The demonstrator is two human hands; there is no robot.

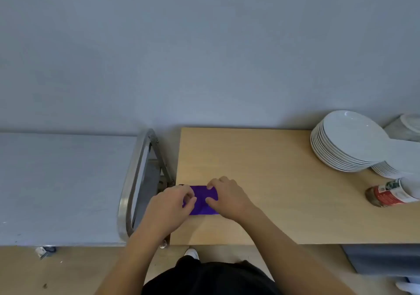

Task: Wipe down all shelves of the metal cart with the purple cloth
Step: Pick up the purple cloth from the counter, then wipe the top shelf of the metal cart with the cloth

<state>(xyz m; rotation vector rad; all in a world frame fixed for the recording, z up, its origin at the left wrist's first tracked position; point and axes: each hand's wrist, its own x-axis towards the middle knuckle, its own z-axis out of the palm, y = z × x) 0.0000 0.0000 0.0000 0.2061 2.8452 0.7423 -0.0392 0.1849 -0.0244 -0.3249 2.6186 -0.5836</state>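
Fingers (pixel 190 202) of left hand (pixel 168 207) and right hand (pixel 230 197) in pinch on purple cloth (pixel 202 200).

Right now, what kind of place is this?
Probably a restaurant or canteen back area: stacked white plates on a wooden counter, a metal cart beside it, and the left hand and right hand pinching a purple cloth on the counter.
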